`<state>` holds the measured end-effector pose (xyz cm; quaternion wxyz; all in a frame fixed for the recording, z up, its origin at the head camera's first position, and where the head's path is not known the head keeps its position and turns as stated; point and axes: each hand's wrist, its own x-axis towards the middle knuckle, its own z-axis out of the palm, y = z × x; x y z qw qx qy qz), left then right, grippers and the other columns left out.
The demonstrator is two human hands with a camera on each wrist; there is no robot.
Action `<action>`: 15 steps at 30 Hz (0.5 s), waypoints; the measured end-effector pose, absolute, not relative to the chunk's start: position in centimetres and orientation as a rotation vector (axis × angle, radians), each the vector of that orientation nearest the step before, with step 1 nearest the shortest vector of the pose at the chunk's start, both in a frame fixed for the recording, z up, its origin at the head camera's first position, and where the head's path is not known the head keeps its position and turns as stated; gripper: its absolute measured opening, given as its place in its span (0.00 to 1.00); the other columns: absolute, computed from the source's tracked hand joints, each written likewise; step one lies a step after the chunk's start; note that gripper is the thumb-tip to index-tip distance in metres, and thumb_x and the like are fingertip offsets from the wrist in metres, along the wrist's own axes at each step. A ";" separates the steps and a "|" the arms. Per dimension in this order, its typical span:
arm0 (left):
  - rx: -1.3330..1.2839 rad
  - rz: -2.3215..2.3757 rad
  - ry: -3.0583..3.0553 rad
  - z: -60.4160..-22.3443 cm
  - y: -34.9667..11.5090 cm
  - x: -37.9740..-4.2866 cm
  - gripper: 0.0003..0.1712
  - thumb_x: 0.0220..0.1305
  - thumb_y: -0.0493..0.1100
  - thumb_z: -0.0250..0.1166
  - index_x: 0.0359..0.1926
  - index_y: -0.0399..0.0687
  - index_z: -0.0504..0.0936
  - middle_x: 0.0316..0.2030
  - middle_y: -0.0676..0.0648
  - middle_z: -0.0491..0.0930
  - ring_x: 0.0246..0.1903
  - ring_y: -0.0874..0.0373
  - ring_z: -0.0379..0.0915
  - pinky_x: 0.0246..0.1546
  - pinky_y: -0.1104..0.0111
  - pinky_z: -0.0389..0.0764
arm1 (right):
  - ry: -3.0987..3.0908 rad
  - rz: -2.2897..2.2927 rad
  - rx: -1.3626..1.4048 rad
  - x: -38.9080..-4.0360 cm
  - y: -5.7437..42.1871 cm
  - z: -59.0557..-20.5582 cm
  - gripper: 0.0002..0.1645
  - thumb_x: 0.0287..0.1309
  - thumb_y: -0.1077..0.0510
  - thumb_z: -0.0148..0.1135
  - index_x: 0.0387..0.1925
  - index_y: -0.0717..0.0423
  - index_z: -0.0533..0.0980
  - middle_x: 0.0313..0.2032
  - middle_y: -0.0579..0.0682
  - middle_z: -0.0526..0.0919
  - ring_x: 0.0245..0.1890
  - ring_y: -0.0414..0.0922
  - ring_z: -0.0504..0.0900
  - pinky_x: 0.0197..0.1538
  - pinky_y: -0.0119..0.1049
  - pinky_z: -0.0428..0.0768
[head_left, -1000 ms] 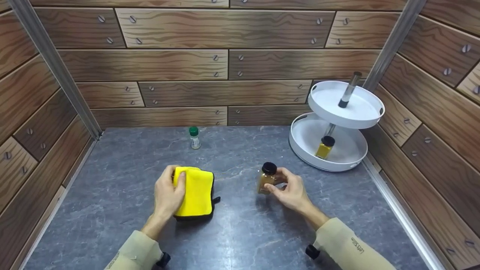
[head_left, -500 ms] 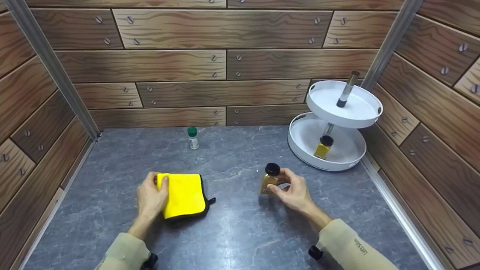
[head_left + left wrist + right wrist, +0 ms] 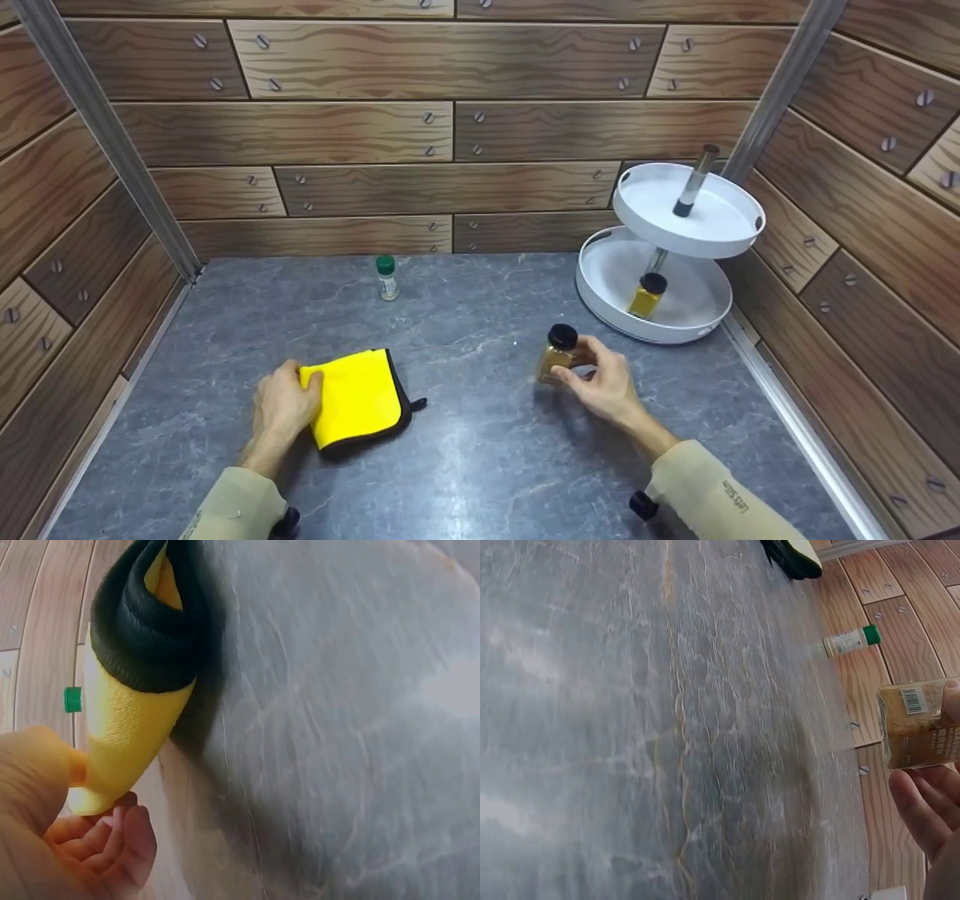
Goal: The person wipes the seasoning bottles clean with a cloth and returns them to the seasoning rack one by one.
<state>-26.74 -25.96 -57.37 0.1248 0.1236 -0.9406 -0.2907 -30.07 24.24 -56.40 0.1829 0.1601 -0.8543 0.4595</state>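
Note:
My left hand [image 3: 281, 405] pinches the left edge of a folded yellow cloth [image 3: 356, 397] with black trim and a small black loop. In the left wrist view the cloth [image 3: 135, 727] is folded over, its dark border curling at the top, thumb on one side and fingers on the other. My right hand [image 3: 604, 379] holds a spice jar [image 3: 556, 360] with brown contents and a black lid, upright between thumb and fingers. Its label and barcode show on the jar [image 3: 919, 724] in the right wrist view, with the lid out of frame.
A small green-capped spice jar [image 3: 388, 279] stands at the back of the grey table [image 3: 480, 465]. At the right, a two-tier white round stand [image 3: 690, 240] carries a black-lidded jar of yellow contents [image 3: 646, 296] on its lower tier. Wood-patterned walls [image 3: 450, 60] enclose the table.
My left hand has drawn the cloth left and toward me, and the cloth has turned slightly. My right hand has shifted a little to the right with the brown spice jar.

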 end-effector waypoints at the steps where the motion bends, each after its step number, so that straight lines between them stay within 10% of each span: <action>1: 0.361 -0.829 -2.764 -57.4 -26.0 -26.7 0.24 0.78 0.49 0.64 0.54 0.28 0.84 0.42 0.29 0.89 0.38 0.35 0.85 0.44 0.42 0.84 | -2.403 1.292 0.455 -30.1 24.4 -56.4 0.26 0.57 0.64 0.86 0.56 0.61 0.85 0.42 0.55 0.96 0.41 0.47 0.95 0.39 0.37 0.92; 15: 0.358 -0.690 -2.979 -57.3 -27.0 -26.9 0.29 0.79 0.51 0.62 0.61 0.27 0.82 0.52 0.23 0.87 0.49 0.26 0.86 0.51 0.36 0.87 | -2.370 1.279 0.402 -30.2 26.3 -56.8 0.26 0.56 0.64 0.86 0.55 0.63 0.85 0.42 0.58 0.96 0.41 0.47 0.96 0.43 0.26 0.89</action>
